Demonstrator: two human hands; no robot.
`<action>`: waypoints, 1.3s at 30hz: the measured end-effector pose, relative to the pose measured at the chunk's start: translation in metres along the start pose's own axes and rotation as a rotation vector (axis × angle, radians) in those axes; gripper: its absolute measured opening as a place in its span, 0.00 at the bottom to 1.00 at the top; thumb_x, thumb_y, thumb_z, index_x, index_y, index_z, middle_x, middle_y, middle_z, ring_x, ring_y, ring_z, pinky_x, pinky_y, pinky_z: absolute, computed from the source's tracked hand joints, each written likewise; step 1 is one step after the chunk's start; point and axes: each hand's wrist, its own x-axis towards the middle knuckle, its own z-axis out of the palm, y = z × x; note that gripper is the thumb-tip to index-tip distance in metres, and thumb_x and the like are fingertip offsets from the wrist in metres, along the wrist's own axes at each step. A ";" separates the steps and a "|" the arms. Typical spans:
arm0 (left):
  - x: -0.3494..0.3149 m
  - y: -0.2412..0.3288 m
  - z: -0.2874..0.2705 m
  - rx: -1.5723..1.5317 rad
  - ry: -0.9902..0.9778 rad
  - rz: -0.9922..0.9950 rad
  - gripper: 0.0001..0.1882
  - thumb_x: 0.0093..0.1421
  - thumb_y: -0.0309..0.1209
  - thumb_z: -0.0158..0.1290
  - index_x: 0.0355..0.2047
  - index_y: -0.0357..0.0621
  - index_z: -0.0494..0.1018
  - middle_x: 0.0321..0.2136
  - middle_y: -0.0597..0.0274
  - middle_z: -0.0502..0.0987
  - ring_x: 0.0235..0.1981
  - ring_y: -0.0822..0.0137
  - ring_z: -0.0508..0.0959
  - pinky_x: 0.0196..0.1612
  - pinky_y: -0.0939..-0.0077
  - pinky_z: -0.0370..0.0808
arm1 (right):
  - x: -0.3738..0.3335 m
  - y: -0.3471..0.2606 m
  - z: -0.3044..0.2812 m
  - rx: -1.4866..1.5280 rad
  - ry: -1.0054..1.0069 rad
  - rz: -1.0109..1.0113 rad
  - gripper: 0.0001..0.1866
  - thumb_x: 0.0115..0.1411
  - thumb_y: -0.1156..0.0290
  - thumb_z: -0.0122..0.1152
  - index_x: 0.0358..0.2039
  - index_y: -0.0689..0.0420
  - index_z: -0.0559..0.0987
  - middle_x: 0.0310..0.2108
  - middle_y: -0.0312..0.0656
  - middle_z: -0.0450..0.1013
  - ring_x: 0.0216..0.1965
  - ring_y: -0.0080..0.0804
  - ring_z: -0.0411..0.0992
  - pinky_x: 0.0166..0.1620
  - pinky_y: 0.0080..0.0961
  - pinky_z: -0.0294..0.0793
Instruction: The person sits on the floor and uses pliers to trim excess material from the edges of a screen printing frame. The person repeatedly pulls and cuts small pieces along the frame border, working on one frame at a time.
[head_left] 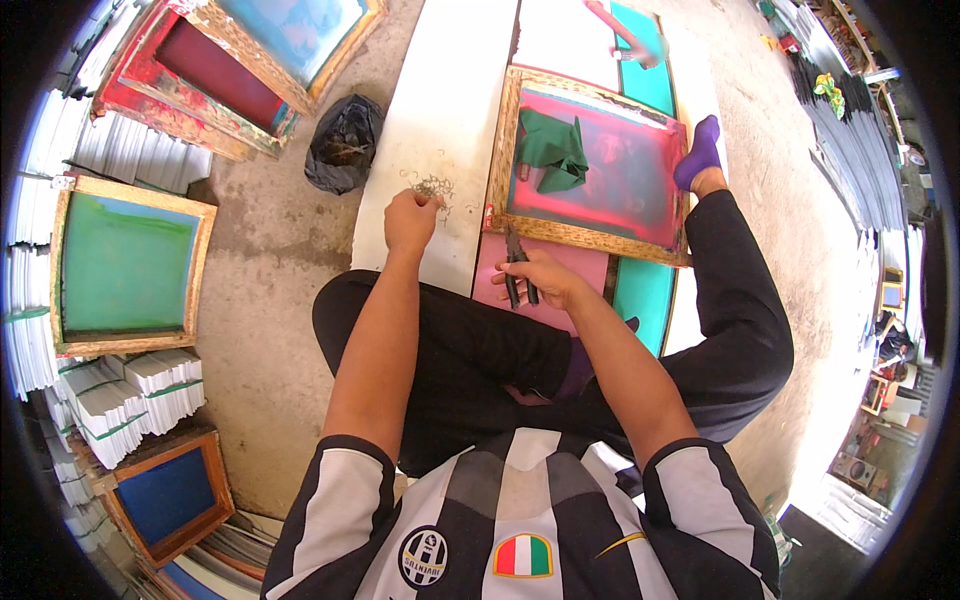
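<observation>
My left hand (410,224) is at a scatter of small, thin curled bits (437,190) on the white board, its fingertips pinched together at the edge of them. Whatever the pinch holds is too small to make out. In my right hand (548,280) is a pair of dark-handled pliers (513,262), jaws pointing away from me. Just beyond the pliers lies a wooden screen-printing frame (600,238) with pinkish-red mesh. A crumpled green cloth (555,152) rests on that mesh. Pink sheet material (575,262) shows between the frame and my folded leg.
Another person's blurred arm (625,35) reaches in at the far right. A black plastic bag (344,143) stands left of the white board. Further left are a green-mesh frame (130,265), a blue-mesh frame (165,498) and tied white stacks (130,395). My purple-socked foot (698,153) is beside the frame.
</observation>
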 end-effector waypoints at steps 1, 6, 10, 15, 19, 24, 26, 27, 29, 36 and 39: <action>0.000 0.004 -0.002 0.043 0.023 -0.009 0.16 0.57 0.40 0.65 0.37 0.40 0.82 0.30 0.50 0.83 0.34 0.51 0.84 0.41 0.58 0.78 | -0.002 -0.002 -0.001 -0.004 0.010 0.014 0.18 0.67 0.64 0.59 0.51 0.63 0.75 0.38 0.47 0.81 0.30 0.37 0.82 0.29 0.33 0.80; -0.010 0.001 0.028 0.074 0.024 0.498 0.09 0.59 0.37 0.62 0.36 0.47 0.83 0.35 0.55 0.81 0.36 0.52 0.82 0.39 0.58 0.78 | -0.001 0.007 -0.005 -0.017 0.028 -0.006 0.23 0.68 0.63 0.57 0.57 0.65 0.72 0.43 0.50 0.79 0.37 0.41 0.83 0.32 0.33 0.79; -0.031 0.025 0.045 0.135 -0.098 0.729 0.07 0.61 0.37 0.60 0.36 0.50 0.82 0.36 0.57 0.79 0.37 0.53 0.82 0.38 0.58 0.78 | -0.002 0.013 -0.006 0.001 0.039 -0.036 0.22 0.68 0.64 0.56 0.56 0.64 0.73 0.41 0.49 0.80 0.35 0.38 0.82 0.31 0.29 0.78; -0.028 0.024 0.056 0.390 -0.054 0.860 0.05 0.61 0.36 0.59 0.36 0.52 0.79 0.35 0.60 0.76 0.35 0.53 0.81 0.37 0.56 0.78 | 0.001 0.014 -0.007 -0.049 0.046 -0.061 0.20 0.68 0.66 0.55 0.54 0.65 0.74 0.39 0.49 0.80 0.33 0.37 0.82 0.30 0.25 0.77; -0.026 0.021 0.059 0.428 -0.047 0.926 0.07 0.63 0.36 0.57 0.37 0.50 0.75 0.35 0.60 0.74 0.34 0.53 0.81 0.35 0.55 0.78 | 0.002 0.014 -0.007 -0.091 0.041 -0.093 0.19 0.68 0.66 0.56 0.52 0.66 0.75 0.38 0.49 0.80 0.31 0.36 0.82 0.30 0.25 0.76; -0.022 0.025 0.061 0.428 -0.113 0.848 0.09 0.65 0.37 0.54 0.38 0.46 0.71 0.35 0.55 0.74 0.35 0.50 0.80 0.35 0.52 0.78 | 0.006 0.016 -0.006 -0.109 0.060 -0.119 0.19 0.67 0.65 0.57 0.52 0.66 0.75 0.37 0.49 0.80 0.31 0.35 0.81 0.30 0.26 0.76; -0.021 0.025 0.061 0.420 -0.140 0.815 0.10 0.66 0.37 0.53 0.39 0.45 0.70 0.36 0.53 0.74 0.35 0.47 0.80 0.36 0.50 0.78 | 0.005 0.013 -0.005 -0.128 0.073 -0.093 0.20 0.67 0.64 0.58 0.52 0.66 0.75 0.36 0.48 0.80 0.31 0.36 0.81 0.30 0.27 0.76; -0.021 0.027 0.060 0.399 -0.166 0.782 0.10 0.67 0.37 0.53 0.39 0.45 0.69 0.37 0.52 0.74 0.35 0.46 0.80 0.36 0.49 0.77 | 0.006 0.013 -0.005 -0.131 0.085 -0.082 0.18 0.67 0.64 0.58 0.49 0.65 0.76 0.34 0.47 0.79 0.29 0.34 0.80 0.28 0.28 0.76; -0.020 0.031 0.058 0.355 -0.219 0.717 0.10 0.68 0.37 0.51 0.40 0.44 0.68 0.38 0.50 0.74 0.36 0.44 0.80 0.37 0.48 0.77 | 0.009 0.011 -0.007 -0.135 0.110 -0.061 0.15 0.65 0.63 0.60 0.44 0.63 0.76 0.29 0.44 0.78 0.24 0.31 0.77 0.26 0.31 0.75; -0.019 0.027 0.056 0.235 -0.260 0.600 0.11 0.69 0.37 0.49 0.42 0.42 0.71 0.40 0.47 0.76 0.37 0.42 0.80 0.40 0.48 0.77 | 0.009 -0.024 -0.002 -0.087 0.089 0.127 0.16 0.67 0.61 0.58 0.47 0.60 0.73 0.30 0.46 0.79 0.26 0.33 0.77 0.25 0.39 0.78; -0.015 0.018 0.057 0.073 -0.213 0.547 0.12 0.69 0.37 0.49 0.41 0.41 0.74 0.40 0.46 0.78 0.38 0.41 0.80 0.42 0.50 0.75 | 0.014 -0.030 -0.008 -0.116 0.067 0.188 0.17 0.67 0.60 0.60 0.49 0.59 0.73 0.33 0.48 0.80 0.28 0.36 0.79 0.28 0.41 0.81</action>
